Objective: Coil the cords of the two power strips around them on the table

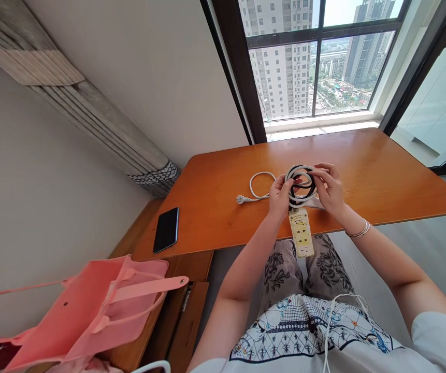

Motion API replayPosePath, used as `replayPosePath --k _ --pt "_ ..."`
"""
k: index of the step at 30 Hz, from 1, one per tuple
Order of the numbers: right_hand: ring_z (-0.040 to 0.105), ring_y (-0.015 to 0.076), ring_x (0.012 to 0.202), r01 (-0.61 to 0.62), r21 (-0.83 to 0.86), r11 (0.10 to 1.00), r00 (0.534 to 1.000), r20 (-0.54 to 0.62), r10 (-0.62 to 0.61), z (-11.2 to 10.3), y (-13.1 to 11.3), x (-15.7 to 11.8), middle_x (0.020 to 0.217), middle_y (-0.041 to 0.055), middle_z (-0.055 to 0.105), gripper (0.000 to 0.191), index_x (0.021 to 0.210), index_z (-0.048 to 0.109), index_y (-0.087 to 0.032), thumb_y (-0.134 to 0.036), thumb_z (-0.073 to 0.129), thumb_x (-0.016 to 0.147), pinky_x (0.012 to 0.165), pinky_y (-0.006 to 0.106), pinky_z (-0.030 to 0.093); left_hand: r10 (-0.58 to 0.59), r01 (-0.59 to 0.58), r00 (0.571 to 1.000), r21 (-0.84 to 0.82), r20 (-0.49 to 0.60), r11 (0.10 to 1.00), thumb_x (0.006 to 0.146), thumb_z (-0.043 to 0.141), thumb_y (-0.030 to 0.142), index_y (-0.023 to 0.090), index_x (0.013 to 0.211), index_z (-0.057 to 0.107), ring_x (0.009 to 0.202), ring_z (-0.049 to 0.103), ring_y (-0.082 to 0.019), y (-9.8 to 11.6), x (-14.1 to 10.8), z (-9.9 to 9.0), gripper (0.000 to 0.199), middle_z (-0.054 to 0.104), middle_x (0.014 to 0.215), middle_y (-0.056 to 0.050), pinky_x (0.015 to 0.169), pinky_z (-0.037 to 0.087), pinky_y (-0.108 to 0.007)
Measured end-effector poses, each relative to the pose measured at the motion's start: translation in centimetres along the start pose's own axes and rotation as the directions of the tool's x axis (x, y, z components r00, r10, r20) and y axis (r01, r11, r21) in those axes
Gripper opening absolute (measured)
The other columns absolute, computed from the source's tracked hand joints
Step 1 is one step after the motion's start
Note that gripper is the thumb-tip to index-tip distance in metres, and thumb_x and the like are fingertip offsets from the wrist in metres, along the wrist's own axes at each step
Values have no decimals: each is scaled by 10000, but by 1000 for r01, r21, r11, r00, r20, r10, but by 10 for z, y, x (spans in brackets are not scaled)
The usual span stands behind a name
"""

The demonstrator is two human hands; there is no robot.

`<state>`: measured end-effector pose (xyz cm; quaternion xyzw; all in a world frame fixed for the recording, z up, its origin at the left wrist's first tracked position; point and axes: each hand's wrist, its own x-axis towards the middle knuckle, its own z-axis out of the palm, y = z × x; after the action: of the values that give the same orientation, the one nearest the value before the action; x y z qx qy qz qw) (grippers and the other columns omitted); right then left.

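Observation:
Both hands are at a coil of white and black cable (289, 192) above the table's near edge. My left hand (279, 198) is closed on the coil's left side, thumb on top. At its right side, my right hand (332, 192) pinches the loops between thumb and fingers. A cream and yellow power strip (301, 233) hangs below the coil, past the table edge and over the lap. From the left of the coil, a white cord loop lies on the table and ends in a white plug (242, 199). Something pale, partly hidden, lies under my right hand.
The brown wooden table (215, 207) stands by a window (319, 67). A black phone or tablet (166, 230) lies at its left end. A pink bag (90, 311) sits at the lower left, beside an open wooden drawer (187, 321). A curtain (106, 129) hangs along the left wall.

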<state>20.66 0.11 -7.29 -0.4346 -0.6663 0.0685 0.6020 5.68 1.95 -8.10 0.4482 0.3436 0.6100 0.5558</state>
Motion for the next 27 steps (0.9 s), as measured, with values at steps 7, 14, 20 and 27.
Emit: replayPosePath --k 7,14,20,27 --pt "547 305 1211 161 -149 976 984 102 -147 -5 -3 11 1242 157 535 229 936 658 -206 -429 629 892 958 487 526 100 -100 994 -4 39 995 838 687 531 258 1187 624 1054 717 -216 6 2 2 447 715 1189 -67 751 613 -289" --pt "514 309 1269 344 -166 924 926 223 -304 -11 -20 21 1277 118 572 152 972 658 -266 -371 556 931 1057 539 440 -34 25 974 42 223 999 832 678 547 280 1277 671 814 733 -197 16 18 -7 519 744 1155 -62 630 625 -312" --pt "570 287 1242 325 -99 941 902 333 -276 -19 -32 37 1322 127 598 126 936 615 -233 -347 560 940 1027 507 441 -25 -3 976 130 214 991 846 614 618 239 1224 690 553 656 -149 11 21 -9 541 746 974 -60 483 540 -295" --pt "678 276 1047 256 -186 949 898 409 -162 -29 -34 56 1064 87 743 121 964 599 -224 -335 553 945 966 489 469 277 -343 927 275 252 898 629 829 634 310 1374 575 842 680 -197 26 7 -7 851 649 1262 -106 711 593 -326"
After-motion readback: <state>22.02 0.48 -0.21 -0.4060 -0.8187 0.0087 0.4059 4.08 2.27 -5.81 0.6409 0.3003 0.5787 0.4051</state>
